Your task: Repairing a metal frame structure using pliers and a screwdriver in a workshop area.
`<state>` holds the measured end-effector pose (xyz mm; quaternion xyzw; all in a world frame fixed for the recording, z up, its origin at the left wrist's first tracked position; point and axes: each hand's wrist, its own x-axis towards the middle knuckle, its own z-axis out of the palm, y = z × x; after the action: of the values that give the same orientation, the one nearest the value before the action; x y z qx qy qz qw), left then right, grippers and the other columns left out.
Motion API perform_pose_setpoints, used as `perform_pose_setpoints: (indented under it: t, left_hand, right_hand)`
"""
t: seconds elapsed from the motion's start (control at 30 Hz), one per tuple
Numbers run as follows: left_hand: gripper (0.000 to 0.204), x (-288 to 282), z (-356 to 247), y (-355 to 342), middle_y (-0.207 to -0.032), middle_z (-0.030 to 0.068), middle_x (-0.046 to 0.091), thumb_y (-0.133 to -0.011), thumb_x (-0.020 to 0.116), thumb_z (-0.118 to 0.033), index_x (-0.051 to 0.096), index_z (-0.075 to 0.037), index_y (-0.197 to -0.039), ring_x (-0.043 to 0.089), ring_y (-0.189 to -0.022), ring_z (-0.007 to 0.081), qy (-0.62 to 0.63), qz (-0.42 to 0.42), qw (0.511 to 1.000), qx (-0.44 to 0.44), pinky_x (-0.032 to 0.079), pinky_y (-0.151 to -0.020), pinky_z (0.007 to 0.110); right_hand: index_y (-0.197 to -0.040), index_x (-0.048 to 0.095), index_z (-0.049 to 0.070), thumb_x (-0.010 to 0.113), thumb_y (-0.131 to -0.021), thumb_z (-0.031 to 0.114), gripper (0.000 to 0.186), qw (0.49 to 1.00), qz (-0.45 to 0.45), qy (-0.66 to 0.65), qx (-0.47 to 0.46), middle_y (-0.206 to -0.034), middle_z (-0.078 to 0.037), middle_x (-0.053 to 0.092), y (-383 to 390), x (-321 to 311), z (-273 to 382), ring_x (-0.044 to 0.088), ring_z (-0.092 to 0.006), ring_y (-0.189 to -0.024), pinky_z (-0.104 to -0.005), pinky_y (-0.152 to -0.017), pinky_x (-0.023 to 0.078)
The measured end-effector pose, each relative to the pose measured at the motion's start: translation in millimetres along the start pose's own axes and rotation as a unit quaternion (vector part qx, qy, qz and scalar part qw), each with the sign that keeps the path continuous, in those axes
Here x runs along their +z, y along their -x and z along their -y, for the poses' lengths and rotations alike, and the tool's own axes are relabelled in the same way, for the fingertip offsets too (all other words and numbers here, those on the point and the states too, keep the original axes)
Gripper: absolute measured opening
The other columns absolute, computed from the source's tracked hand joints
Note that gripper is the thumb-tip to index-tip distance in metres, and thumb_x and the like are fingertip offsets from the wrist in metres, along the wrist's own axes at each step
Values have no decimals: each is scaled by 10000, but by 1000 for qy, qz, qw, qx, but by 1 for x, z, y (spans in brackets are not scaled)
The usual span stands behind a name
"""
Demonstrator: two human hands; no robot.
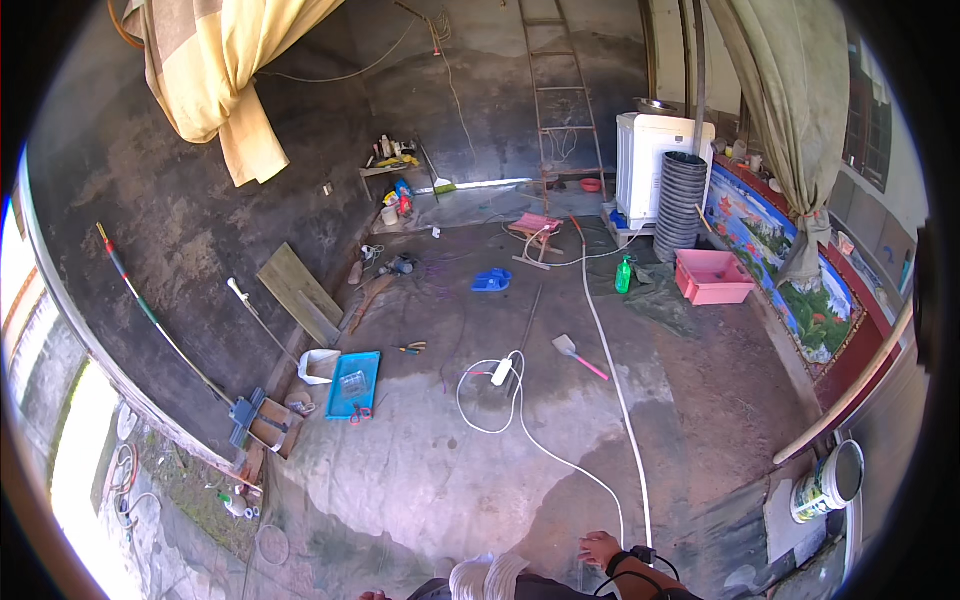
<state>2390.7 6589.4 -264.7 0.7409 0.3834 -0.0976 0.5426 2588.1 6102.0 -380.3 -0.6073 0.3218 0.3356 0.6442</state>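
My right hand is low in the picture, right of the middle, with its fingers loosely bent and apart and nothing visible in them. A black cord loops around that forearm. A white cable and a long white hose run along the floor just beyond it. Only a sliver of my left hand shows at the lower edge, its fingers cut off from view. Between the hands, against my body, hangs a bundle of white ribbed cloth. Ahead on the floor lies a white power strip with its cable in a loop.
A blue tray, pliers, a pink-handled scraper and a blue dustpan lie about. A green bottle, pink crate and white washing machine stand right. A ladder leans at the back; a bucket is near right.
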Motion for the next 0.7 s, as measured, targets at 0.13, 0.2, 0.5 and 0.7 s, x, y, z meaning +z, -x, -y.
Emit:
perform_pose_setpoints:
  t: [0.13, 0.2, 0.5, 0.7]
  left_hand:
    - [443, 2, 1, 1, -910, 137, 705, -968, 478, -430, 603, -4, -965, 706, -795, 212, 7, -3, 1000, -6, 537, -616, 304]
    - [461, 2, 5, 1, -912, 127, 707, -965, 476, -447, 602, -4, -966, 706, -797, 207, 13, -4, 1000, 0, 539, -618, 305]
    - [331, 2, -24, 17, -935, 84, 697, -922, 558, -383, 608, -70, -1016, 688, -800, 237, -150, -7, 989, -11, 539, -703, 328]
    - [343, -11, 33, -12, -1076, 106, 624, -848, 625, -376, 588, -135, -1090, 649, -910, 263, -283, 45, 955, 79, 522, -722, 396]
  right_hand:
    - [-1251, 446, 59, 724, -783, 193, 561, 1000, 0, -17, -3, -938, -104, 630, -1, 0, -4, 685, -254, -715, -361, -598, 495]
    - [-1249, 449, 61, 719, -786, 194, 552, 1000, -2, -15, -5, -927, -104, 631, -1, 2, -5, 684, -255, -709, -363, -595, 495]
    - [-1144, 489, 107, 691, -834, 217, 386, 999, -24, 47, -3, -918, -64, 631, -1, 4, -3, 684, -234, -728, -360, -632, 511]
    - [-1282, 459, -8, 652, -815, 187, 541, 999, -6, 38, -23, -964, -117, 637, 15, 14, 13, 685, -228, -744, -313, -600, 494]
